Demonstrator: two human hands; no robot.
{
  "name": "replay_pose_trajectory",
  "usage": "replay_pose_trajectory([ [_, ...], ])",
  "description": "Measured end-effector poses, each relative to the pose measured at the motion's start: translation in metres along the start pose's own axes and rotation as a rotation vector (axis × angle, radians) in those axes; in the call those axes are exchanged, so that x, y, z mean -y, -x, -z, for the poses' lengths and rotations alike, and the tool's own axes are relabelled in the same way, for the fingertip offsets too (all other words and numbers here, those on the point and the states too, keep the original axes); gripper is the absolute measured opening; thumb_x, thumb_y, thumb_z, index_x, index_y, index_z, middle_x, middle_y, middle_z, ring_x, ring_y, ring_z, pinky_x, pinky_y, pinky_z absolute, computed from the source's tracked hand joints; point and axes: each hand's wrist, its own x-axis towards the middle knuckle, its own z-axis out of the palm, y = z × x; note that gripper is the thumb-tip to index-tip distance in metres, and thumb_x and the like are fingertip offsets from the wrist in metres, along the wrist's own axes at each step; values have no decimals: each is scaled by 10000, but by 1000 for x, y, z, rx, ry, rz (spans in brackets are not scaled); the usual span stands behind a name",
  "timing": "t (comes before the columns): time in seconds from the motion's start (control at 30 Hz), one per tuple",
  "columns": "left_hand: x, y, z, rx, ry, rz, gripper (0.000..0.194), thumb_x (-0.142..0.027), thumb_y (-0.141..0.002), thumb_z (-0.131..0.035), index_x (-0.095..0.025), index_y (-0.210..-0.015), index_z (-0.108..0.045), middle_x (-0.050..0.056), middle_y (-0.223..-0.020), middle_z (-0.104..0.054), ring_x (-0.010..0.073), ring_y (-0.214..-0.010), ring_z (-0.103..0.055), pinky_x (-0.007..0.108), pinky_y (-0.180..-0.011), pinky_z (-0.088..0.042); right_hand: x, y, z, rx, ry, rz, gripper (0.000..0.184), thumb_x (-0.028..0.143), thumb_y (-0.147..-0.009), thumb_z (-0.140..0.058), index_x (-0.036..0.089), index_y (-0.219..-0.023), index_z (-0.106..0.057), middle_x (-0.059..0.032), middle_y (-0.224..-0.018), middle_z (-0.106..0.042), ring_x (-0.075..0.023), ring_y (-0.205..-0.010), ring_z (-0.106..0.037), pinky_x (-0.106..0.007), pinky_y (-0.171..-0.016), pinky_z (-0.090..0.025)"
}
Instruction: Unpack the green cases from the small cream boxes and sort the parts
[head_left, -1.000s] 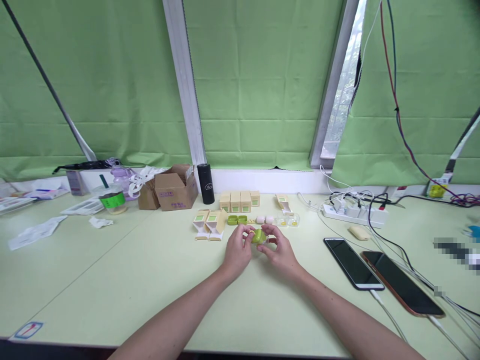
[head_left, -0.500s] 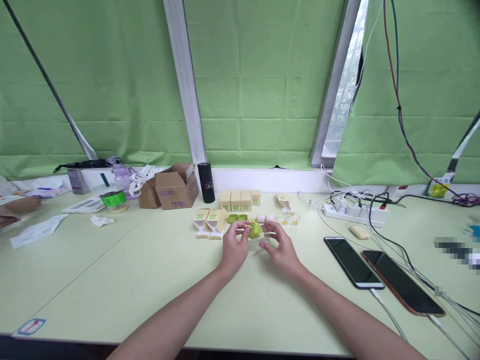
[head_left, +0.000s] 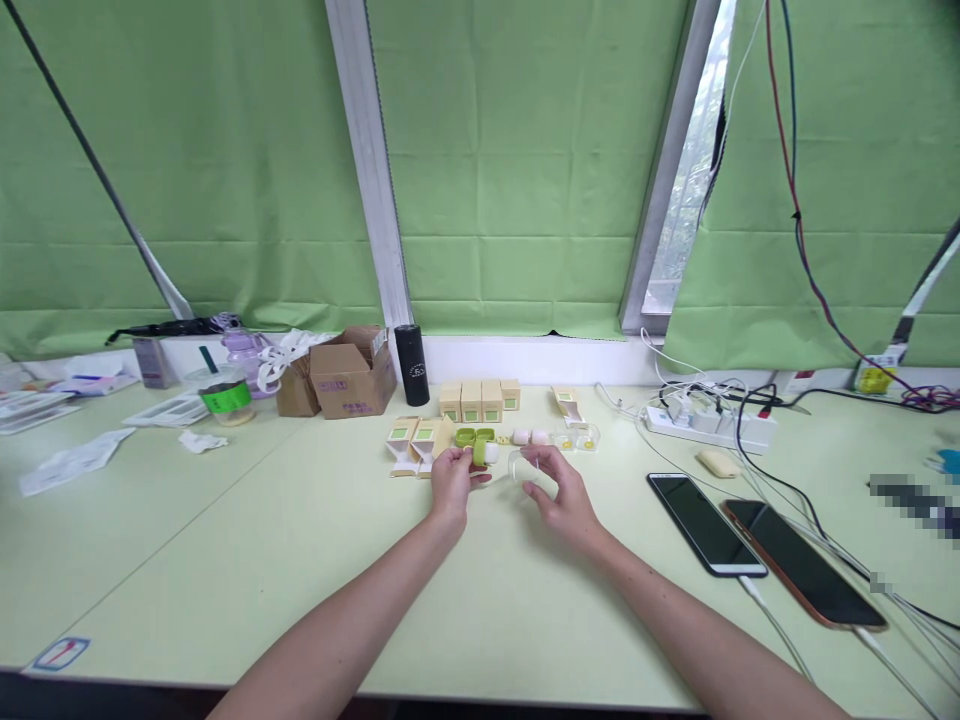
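Green piece [head_left: 479, 453], white end [head_left: 492, 453], clear shell [head_left: 515, 464]

We record a broad pale-green tabletop [head_left: 300, 640]; behind it, a low white wall strip [head_left: 517, 362]; above, light-green fabric curtains [head_left: 517, 170] and slanting grey window posts [head_left: 372, 160]. Daylight shows through a narrow strip of window glass [head_left: 681, 225] at right.

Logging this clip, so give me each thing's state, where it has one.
Green-white piece: held in left hand, uncovered
Clear cover: held apart, in right hand
Cardboard box: open
Front cartons: open
Back cartons: seemingly shut
White-framed phone: screen dark, plugged in
Brown-edged phone: screen dark, plugged in
Power strip: several sockets occupied
Black bottle: upright
Cup: upright
Curtains: down
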Motion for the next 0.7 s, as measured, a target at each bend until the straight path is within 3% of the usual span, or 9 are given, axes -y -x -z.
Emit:
replay_pose_trajectory([
  [0.17,-6,4,-3,-6,26,104,202,-283,-772,-746,-156,-790,-589,75,-782,-702,166,-630,-670,328,-564,-621,1,-6,9,-50,216,105,32,237,-918,-599,255,-931,-622,-92,-1259,-690,-309,-1289,-535,-522,-1073,-420],
  [0.4,-7,5,-6,-1,40,168,78,-159,-748,-666,-134,-786,-602,79,-721,-689,167,-602,-656,342,-584,-624,-9,-24,49,-206,477,21,61,235,-897,-585,238,-907,-646,-117,-1310,-605,-294,-1189,-589,-390,-830,-522],
  [0.57,-8,7,-8,10,48,175,54,-152,-743,-640,-139,-769,-594,63,-682,-678,158,-585,-644,326,-574,-615,-12,-31,78,-156,867,-189,115,130,-852,-610,217,-884,-679,-76,-1213,-647,-238,-976,-664,-335,-788,-475],
  [0.7,-9,8,-8,13,52,170,88,-178,-739,-662,-149,-757,-582,51,-673,-674,148,-565,-634,323,-577,-612,-10,-33,88,-66,1023,-350,132,105,-840,-602,192,-858,-699,-91,-1135,-679,-214,-856,-670,-298,-705,-420],
])
